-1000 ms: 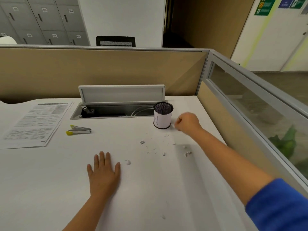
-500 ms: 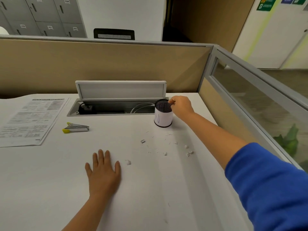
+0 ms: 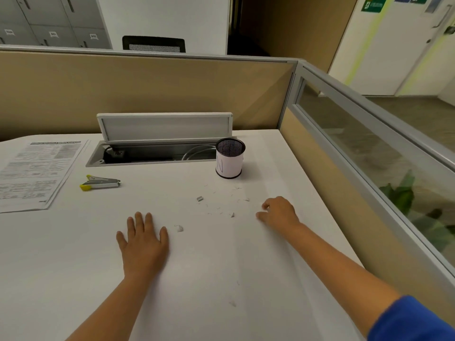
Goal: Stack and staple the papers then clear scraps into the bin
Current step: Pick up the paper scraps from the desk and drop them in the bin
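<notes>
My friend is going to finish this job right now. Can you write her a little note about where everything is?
Left hand: flat on the desk, empty.
Right hand: fingers curled down at the desk by the scraps; whether it holds one, I can't tell.
Papers lie stacked far left, stapler beside them.
Bin stands upright behind the scraps.
Left: pick up the remaining bits, drop them in the bin.

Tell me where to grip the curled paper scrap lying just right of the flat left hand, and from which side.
Pinch the curled scrap by its raised, curled-up edge, from straight above with thumb and forefinger. It is small and rests on the bare desk, so only the lifted curl gives a purchase. The right hand is probably the one to use; the left hand lies flat beside it.
</notes>
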A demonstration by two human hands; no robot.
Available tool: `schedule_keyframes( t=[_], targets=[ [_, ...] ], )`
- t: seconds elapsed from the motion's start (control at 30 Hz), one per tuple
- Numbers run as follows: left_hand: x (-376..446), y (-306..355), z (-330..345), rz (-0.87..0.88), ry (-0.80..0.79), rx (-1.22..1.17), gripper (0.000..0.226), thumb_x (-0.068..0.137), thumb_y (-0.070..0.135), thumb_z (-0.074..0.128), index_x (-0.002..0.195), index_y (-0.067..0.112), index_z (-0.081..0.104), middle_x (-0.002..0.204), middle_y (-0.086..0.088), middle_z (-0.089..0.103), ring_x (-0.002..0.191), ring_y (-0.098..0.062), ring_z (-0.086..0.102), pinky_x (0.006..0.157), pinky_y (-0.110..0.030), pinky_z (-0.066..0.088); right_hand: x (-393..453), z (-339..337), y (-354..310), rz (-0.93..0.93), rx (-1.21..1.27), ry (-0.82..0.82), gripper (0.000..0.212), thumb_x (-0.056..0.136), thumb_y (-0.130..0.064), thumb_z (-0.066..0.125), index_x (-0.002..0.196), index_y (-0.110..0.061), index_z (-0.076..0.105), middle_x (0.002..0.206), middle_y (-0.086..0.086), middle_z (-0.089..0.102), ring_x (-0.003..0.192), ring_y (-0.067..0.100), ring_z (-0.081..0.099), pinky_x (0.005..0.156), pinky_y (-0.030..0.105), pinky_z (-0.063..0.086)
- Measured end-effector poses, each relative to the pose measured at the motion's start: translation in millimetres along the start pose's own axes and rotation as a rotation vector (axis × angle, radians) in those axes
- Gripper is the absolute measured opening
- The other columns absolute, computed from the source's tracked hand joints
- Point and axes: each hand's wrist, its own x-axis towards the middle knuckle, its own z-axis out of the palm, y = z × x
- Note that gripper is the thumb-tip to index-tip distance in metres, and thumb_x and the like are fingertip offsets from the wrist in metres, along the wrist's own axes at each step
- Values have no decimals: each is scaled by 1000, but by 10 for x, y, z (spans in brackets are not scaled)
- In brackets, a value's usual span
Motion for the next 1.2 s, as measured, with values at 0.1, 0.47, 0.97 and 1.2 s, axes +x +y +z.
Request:
schedule_keyframes(
  t=[0.1, 0.47, 0.97, 1.2],
  targets=[
    [-1, -1, -1, -1, -7, 8, 54, 93, 39, 33, 140, 12, 31, 150, -11, 29, 142, -28, 17, 112, -53, 16, -90, 120, -30, -106, -109, 43, 19, 89, -7, 51, 95, -4, 69, 97, 11, 58, 88, 25, 60, 72, 25, 43],
    [20, 4, 14, 2, -21, 2, 56, 93, 41, 28, 141, 13, 28, 151, -10, 26, 143, -27, 13, 114, -52, 14, -221, 146, -236, -240, 72, 18, 20, 87, -3, 48, 95, -5, 66, 100, 8, 70, 86, 20, 60, 75, 26, 45],
    [2, -22, 15, 8, -7, -14, 57, 94, 41, 29, 143, 13, 25, 154, -9, 21, 144, -26, 10, 115, -51, 10, -26, 392, -525, -212, -128, -63, 16, 77, 12, 45, 75, 3, 57, 83, 19, 60, 81, 31, 61, 63, 33, 40],
    [7, -14, 7, 6, -7, -12, 57, 94, 41, 29, 143, 13, 26, 154, -9, 21, 144, -26, 10, 115, -51, 10, 59, 166, -224, -255, -130, 100, 21, 90, -1, 45, 95, -1, 65, 112, 12, 55, 105, 30, 51, 82, 39, 49]
  ],
)
